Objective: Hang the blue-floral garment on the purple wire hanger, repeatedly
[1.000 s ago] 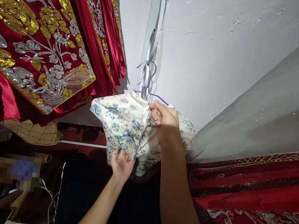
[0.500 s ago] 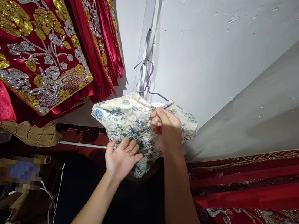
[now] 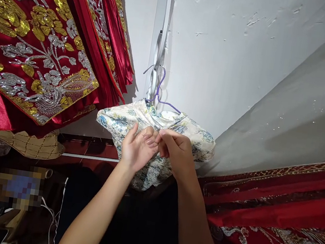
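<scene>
A cream garment with a blue flower print point(image 3: 120, 119) hangs on a purple wire hanger point(image 3: 160, 97), hooked on a white bracket point(image 3: 159, 48) on the wall. My left hand point(image 3: 138, 147) and my right hand point(image 3: 176, 150) meet at the garment's front, just below its collar. Both pinch the cloth at the middle opening, fingertips touching. What lies between the fingertips is too small to make out.
Red satin garments with gold and silver embroidery point(image 3: 34, 37) hang close on the left. More red embroidered cloth point(image 3: 275, 204) lies at the right. A sheet of clear plastic point(image 3: 304, 110) covers the right wall. A white cable point(image 3: 51, 211) runs at lower left.
My left hand rose from the garment's lower hem to its upper front. My right hand came down a little from the collar, so both hands now meet at the opening.
</scene>
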`<state>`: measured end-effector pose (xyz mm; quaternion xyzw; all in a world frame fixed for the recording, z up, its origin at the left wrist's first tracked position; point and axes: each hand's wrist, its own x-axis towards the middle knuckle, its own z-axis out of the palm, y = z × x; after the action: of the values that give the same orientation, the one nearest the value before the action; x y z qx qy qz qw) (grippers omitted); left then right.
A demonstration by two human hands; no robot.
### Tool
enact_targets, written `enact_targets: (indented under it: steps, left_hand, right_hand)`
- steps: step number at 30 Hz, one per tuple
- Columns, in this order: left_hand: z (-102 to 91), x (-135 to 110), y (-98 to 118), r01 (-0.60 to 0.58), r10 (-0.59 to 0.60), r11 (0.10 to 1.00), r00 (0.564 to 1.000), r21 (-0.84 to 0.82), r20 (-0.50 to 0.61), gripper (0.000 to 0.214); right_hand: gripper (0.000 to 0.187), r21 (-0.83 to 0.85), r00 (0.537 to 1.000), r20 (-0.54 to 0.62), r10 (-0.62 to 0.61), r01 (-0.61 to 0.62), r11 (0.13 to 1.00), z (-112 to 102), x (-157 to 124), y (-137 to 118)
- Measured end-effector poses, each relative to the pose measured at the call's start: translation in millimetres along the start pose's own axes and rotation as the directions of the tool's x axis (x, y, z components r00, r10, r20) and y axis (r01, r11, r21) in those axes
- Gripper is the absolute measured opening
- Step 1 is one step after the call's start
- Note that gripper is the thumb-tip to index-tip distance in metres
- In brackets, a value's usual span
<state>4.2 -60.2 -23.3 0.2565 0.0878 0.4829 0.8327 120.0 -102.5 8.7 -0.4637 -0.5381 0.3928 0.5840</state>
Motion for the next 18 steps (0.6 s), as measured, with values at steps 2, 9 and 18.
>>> enact_targets:
  steps: [2, 9, 18]
  left_hand:
    - [0.8, 4.8, 2.7, 0.019, -0.018, 0.996, 1.000, 0.089, -0.005, 0.054]
    - [2.6, 17.2, 9.6, -0.109, 0.171, 0.858, 0.982, 0.502, -0.078, 0.042]
    - [20.6, 5.1, 45.8, -0.261, 0.307, 0.818, 0.952, 0.512, -0.005, 0.040]
  right_hand:
    - [0.032, -0.033, 1.000, 0.015, -0.007, 0.007, 0.999, -1.4, -0.1, 0.2]
    - [0.030, -0.189, 0.999, 0.046, -0.014, 0.022, 0.982, -1.2, 4.5, 16.5]
    - [0.032, -0.235, 0.983, -0.176, -0.057, 0.014, 0.972, 6.3, 16.8, 53.4]
